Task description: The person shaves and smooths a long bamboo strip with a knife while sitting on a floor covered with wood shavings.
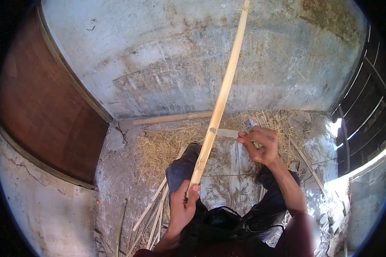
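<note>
My left hand [184, 203] is closed round the lower end of a long, pale bamboo strip [222, 99], which slants up and away past the wall in front of me. In my right hand [261, 143] is a knife [226, 133], its fingers wrapped round a handle that is mostly hidden. The blade points left, and its tip meets the strip's right edge about midway along the near half. A joint in the bamboo shows just above my left hand.
Dry shavings [167, 147] lie heaped on the floor on both sides. Several thin strips [158, 210] rest beside my left leg. A bamboo pole [171, 118] lies along the stained wall [158, 64]. A brown door panel [51, 103] stands left, dark slats [364, 98] right.
</note>
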### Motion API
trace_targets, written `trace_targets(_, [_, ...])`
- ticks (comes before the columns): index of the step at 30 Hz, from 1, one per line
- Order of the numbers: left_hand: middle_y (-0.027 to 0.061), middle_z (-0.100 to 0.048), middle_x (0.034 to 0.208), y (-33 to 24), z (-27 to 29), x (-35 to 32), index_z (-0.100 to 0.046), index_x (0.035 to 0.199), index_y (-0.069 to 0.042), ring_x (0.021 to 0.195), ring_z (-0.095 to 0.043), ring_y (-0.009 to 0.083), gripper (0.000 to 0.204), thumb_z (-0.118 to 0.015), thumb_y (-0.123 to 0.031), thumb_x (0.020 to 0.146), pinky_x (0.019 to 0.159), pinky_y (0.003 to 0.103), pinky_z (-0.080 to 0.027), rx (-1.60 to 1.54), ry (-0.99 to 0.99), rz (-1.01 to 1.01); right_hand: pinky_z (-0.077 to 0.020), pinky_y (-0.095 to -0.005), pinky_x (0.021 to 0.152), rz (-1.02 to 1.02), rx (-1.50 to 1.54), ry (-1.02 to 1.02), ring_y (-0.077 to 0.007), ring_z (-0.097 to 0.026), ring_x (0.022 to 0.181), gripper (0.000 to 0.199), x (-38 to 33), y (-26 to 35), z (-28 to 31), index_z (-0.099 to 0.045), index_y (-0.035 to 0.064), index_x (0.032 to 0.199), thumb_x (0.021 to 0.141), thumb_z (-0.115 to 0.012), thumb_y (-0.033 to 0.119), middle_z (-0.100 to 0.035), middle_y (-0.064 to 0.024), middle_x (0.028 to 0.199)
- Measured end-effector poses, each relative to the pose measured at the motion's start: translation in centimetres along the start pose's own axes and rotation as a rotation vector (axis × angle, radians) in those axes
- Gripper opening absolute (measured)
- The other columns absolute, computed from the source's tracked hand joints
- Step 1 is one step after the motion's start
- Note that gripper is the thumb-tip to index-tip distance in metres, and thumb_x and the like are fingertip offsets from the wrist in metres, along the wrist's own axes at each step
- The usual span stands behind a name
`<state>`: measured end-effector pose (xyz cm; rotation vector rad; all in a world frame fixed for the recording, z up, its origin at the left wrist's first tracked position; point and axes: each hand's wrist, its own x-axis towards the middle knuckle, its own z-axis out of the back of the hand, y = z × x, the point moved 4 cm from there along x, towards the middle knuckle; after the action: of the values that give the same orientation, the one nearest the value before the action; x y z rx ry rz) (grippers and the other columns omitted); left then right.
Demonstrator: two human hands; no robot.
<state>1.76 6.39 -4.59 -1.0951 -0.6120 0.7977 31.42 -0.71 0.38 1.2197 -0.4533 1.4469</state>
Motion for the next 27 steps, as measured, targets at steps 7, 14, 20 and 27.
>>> trace_targets(7, [-0.0002, -0.058, 0.068, 0.5, 0.2, 0.1, -0.065, 0.099, -0.004, 0.059, -0.049, 0.0046, 0.031, -0.058, -0.030, 0.114, 0.052, 0.026, -0.036, -0.040, 0.015, 0.020, -0.0453, -0.0332, 0.049, 0.013, -0.042, -0.004, -0.0202, -0.064, 0.054, 0.013, 0.4, 0.0, -0.1, -0.078, 0.0089, 0.083, 0.080, -0.091, 0.008, -0.066, -0.0054, 0.067])
trace_targets(14, [0.0003, -0.057, 0.066, 1.1, 0.5, -1.1, -0.066, 0.098, -0.003, 0.060, -0.049, 0.0049, 0.031, -0.058, -0.029, 0.114, 0.052, 0.027, -0.036, -0.037, 0.040, 0.064, -0.0487, -0.0349, 0.053, -0.060, -0.018, -0.098, -0.0247, -0.066, 0.058, 0.011, 1.3, -1.9, 1.2, -0.078, 0.0037, 0.084, 0.083, -0.089, 0.005, -0.070, -0.0110, 0.072])
trace_targets(20, [-0.0027, -0.056, 0.069, 2.1, 0.4, -1.9, -0.066, 0.098, -0.005, 0.058, -0.045, 0.0030, 0.033, -0.058, -0.034, 0.114, 0.051, 0.024, -0.033, -0.070, 0.069, 0.075, -0.0517, -0.0336, 0.057, -0.104, -0.050, -0.067, -0.0244, -0.070, 0.062, 0.008, 1.5, -3.3, 1.5, -0.080, 0.0016, 0.087, 0.086, -0.087, 0.006, -0.073, -0.0137, 0.075])
trace_targets(27, [-0.0041, -0.055, 0.070, 2.5, 0.7, -2.5, -0.065, 0.099, -0.005, 0.059, -0.045, 0.0027, 0.035, -0.059, -0.036, 0.114, 0.051, 0.024, -0.034, -0.033, 0.069, 0.055, -0.0527, -0.0331, 0.060, -0.158, -0.069, -0.123, -0.0235, -0.072, 0.065, 0.010, 2.0, -4.8, 1.8, -0.080, 0.0001, 0.091, 0.088, -0.086, 0.007, -0.075, -0.0145, 0.078])
